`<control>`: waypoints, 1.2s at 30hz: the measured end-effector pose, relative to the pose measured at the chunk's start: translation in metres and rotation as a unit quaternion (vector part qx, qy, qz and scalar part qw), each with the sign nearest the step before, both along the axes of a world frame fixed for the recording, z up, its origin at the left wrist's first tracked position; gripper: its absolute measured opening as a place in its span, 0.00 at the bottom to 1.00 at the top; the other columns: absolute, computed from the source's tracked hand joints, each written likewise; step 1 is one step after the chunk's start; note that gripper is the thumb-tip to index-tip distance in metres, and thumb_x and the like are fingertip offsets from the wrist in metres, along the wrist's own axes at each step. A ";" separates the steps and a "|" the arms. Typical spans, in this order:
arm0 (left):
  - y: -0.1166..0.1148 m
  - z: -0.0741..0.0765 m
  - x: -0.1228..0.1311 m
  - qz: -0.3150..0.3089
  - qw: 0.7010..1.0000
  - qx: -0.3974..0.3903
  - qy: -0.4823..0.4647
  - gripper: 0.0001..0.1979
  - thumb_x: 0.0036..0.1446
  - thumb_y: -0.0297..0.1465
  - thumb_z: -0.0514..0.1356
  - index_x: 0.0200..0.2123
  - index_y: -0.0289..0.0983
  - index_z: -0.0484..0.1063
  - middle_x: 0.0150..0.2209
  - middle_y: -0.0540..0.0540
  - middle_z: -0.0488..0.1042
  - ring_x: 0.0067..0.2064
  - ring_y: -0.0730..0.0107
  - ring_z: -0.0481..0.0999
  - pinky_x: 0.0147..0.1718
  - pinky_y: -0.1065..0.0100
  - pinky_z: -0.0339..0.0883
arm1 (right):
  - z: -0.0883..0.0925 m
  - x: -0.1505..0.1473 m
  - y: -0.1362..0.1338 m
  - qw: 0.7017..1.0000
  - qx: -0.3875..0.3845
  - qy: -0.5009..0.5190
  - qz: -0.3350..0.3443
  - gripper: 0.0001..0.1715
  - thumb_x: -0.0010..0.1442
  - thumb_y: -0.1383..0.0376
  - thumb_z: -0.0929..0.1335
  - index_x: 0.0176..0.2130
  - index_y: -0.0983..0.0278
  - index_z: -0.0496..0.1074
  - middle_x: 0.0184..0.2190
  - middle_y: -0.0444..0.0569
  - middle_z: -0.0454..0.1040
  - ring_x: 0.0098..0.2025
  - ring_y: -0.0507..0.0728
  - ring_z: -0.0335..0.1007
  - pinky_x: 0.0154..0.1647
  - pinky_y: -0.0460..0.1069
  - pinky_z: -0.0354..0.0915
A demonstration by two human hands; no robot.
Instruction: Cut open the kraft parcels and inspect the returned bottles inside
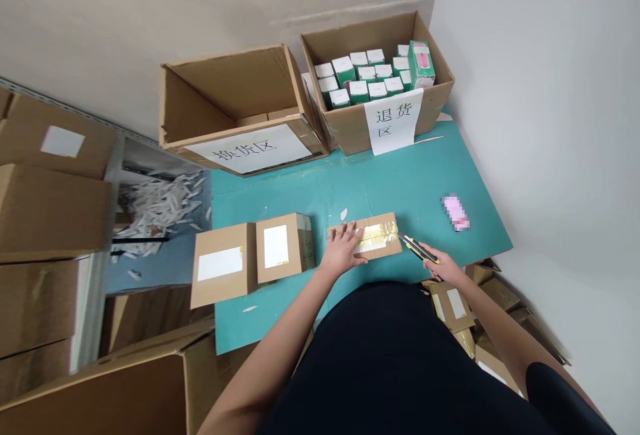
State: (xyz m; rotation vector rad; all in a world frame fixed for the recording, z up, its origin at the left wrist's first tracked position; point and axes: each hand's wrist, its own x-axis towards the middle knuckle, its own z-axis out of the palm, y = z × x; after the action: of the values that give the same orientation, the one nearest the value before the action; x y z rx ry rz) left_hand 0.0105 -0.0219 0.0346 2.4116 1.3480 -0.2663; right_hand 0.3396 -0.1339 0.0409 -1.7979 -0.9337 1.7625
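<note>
A small brown cardboard box (391,248) with a white label and shiny yellowish tape lies near the front edge of the green table. My left hand (342,249) rests on the left part of this box, its fingers spread. In my right hand (443,267) is a black and yellow utility knife (419,248), gripped by its handle. The knife's tip is at the right end of the box, by the taped edge; whether the blade touches the tape I cannot tell.
Two labelled cartons stand to the left, a wide box (220,291) and a smaller box (295,273). Behind are a large open carton (200,145) and another carton (345,138) holding several green-and-white boxes. A pixelated pink item (455,213) lies right. Flattened cardboard (453,315) is below.
</note>
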 end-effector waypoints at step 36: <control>-0.003 0.008 -0.015 0.136 0.988 -0.073 -0.030 0.41 0.61 0.48 0.60 0.71 0.40 0.51 0.51 0.37 0.73 0.49 0.51 0.77 0.44 0.62 0.69 | -0.030 -0.096 0.107 0.955 0.126 0.111 -0.244 0.31 0.54 0.46 0.71 0.51 0.57 0.63 0.52 0.51 0.75 0.52 0.59 0.75 0.44 0.53 0.76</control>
State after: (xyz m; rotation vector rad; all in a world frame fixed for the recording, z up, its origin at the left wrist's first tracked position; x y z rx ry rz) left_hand -0.0050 -0.0248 0.0421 2.0713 1.5511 -0.2105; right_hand 0.2434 -0.0272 0.0114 -1.4718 -0.5329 1.4192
